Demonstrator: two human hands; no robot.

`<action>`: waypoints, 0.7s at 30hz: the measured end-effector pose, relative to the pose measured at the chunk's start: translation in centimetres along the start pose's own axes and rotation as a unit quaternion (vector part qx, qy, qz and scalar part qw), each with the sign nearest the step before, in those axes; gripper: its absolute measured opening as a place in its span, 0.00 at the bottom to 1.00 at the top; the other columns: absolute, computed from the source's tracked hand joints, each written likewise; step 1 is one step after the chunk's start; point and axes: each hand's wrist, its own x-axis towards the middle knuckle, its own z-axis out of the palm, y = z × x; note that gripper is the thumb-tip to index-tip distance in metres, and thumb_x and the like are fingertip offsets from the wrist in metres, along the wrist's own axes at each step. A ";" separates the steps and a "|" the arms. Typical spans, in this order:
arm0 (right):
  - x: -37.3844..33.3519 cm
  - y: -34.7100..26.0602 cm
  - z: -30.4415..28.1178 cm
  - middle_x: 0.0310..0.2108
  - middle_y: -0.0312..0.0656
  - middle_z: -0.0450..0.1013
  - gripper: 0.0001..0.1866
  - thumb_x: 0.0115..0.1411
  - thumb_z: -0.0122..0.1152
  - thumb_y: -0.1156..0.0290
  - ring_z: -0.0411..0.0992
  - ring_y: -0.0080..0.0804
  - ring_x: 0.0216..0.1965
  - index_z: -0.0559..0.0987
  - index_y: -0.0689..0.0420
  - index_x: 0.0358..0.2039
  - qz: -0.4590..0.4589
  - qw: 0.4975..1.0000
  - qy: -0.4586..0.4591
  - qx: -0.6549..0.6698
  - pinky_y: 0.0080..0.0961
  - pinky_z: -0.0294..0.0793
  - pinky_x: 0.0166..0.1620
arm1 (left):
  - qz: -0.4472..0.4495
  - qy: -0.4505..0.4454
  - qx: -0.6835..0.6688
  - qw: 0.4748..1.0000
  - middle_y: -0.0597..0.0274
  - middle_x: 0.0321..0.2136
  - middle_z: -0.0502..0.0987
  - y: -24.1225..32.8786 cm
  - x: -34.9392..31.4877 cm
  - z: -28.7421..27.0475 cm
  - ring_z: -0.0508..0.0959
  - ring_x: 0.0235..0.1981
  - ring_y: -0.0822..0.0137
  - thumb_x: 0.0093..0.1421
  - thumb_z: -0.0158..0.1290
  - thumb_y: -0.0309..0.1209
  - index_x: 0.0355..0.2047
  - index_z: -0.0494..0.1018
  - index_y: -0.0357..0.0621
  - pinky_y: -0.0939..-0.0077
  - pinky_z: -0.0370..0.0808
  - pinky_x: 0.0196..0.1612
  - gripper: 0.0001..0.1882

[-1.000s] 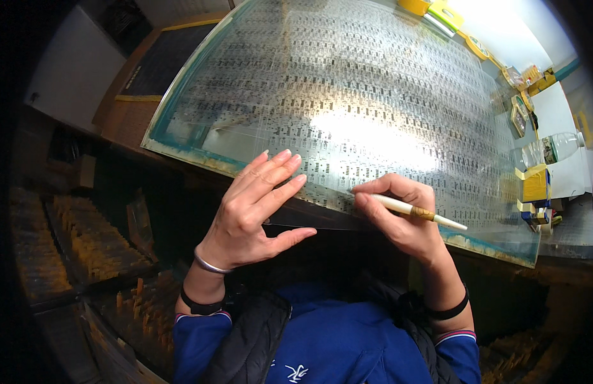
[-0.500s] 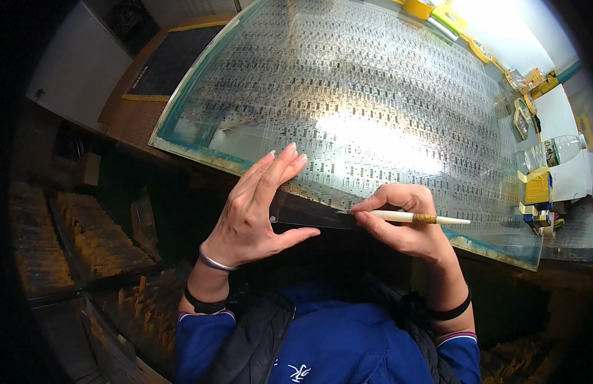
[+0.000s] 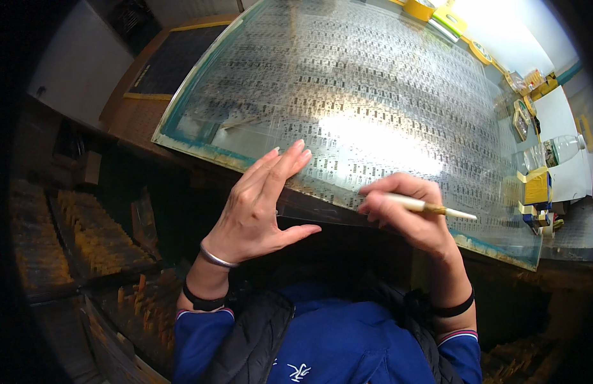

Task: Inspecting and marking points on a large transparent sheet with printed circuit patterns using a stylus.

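Observation:
A large transparent film sheet (image 3: 347,96) printed with rows of small dark marks lies over a lit glass tabletop with a teal border (image 3: 200,146). The sheet's near edge hangs over the table's front. My left hand (image 3: 258,205) rests on that near part, fingers stretched out and thumb spread away, holding nothing. In my right hand (image 3: 411,211), pinched between thumb and fingers just above the sheet's near edge, is a slim white pen-shaped tool (image 3: 408,203) with a brown band. My fingers hide its working tip.
Along the right side stand a clear plastic bottle (image 3: 565,150), a yellow box (image 3: 536,185) and a small framed device (image 3: 521,121). Tape rolls (image 3: 419,8) lie at the far edge. To the lower left are racks of upright yellow-edged sheets (image 3: 95,230). A dark panel (image 3: 175,61) lies far left.
My right hand has shifted slightly right and up, with the white tool tilted more steeply. My left hand has barely moved.

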 end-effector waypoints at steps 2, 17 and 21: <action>0.5 0.0 0.1 0.31 0.40 0.78 0.14 0.64 0.53 0.66 0.74 0.21 0.33 0.75 0.62 0.45 -0.052 0.990 0.107 0.071 0.19 0.72 0.37 | 0.006 -0.003 0.001 1.000 0.50 0.54 0.70 0.1 0.1 -0.2 0.67 0.58 0.52 0.36 0.71 0.38 0.62 0.50 0.35 0.57 0.60 0.61 0.57; -6.2 -1.9 -1.2 0.29 0.54 0.77 0.20 0.66 0.45 0.56 0.77 0.42 0.30 0.70 0.63 0.32 -0.147 0.985 0.090 0.034 0.33 0.76 0.40 | 0.003 -0.040 0.068 0.997 0.52 0.56 0.67 0.9 -0.3 -1.2 0.64 0.60 0.53 0.37 0.70 0.40 0.61 0.55 0.38 0.53 0.55 0.64 0.53; -8.2 -0.3 -4.4 0.24 0.52 0.75 0.17 0.68 0.41 0.57 0.76 0.38 0.27 0.67 0.59 0.33 -0.188 0.968 0.158 0.060 0.32 0.76 0.39 | 0.017 -0.024 0.109 0.994 0.52 0.56 0.68 2.0 -0.7 -0.5 0.65 0.60 0.54 0.39 0.70 0.40 0.59 0.60 0.39 0.53 0.52 0.65 0.48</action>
